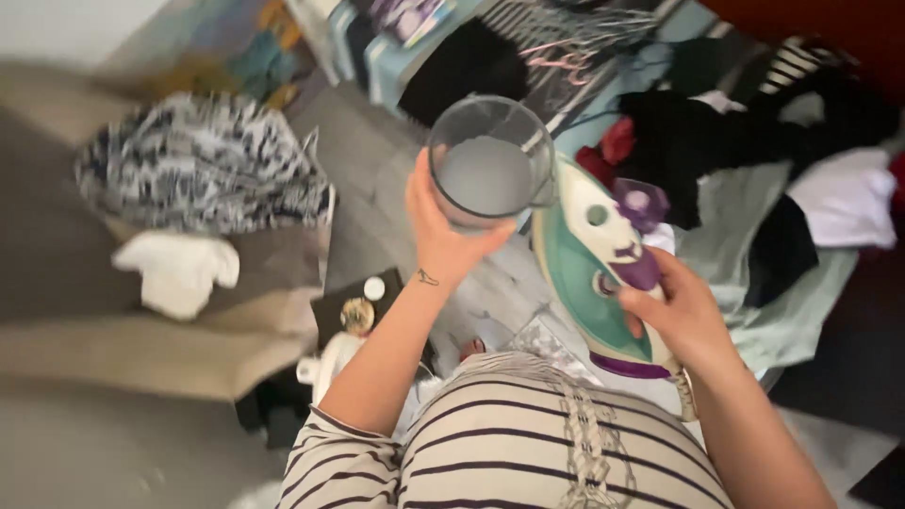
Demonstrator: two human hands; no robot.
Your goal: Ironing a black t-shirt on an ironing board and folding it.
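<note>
Striped fabric: the person's own dark-and-cream striped top (528, 443) fills the nearest part of the view, since the camera looks straight down the body.
Right hand: the right hand (683, 316) is closed around the rear of the steam iron (599, 269), tipping it up on end so its filler opening faces the cup.
Left hand: the left hand (443, 236) grips the clear measuring cup (490, 160) from beneath and behind, fingers wrapped on its wall, holding it just beside the iron's nose, its lip nearly touching.
Cup: it appears to hold cloudy water; the level is hard to judge.
Ironing surface: a pale green sheet (782, 283) lies under the iron.
Beyond: dark clothes (716, 132) are heaped past the iron; a patterned cloth (203, 165) and a white garment (179, 269) rest on a seat to the left.
</note>
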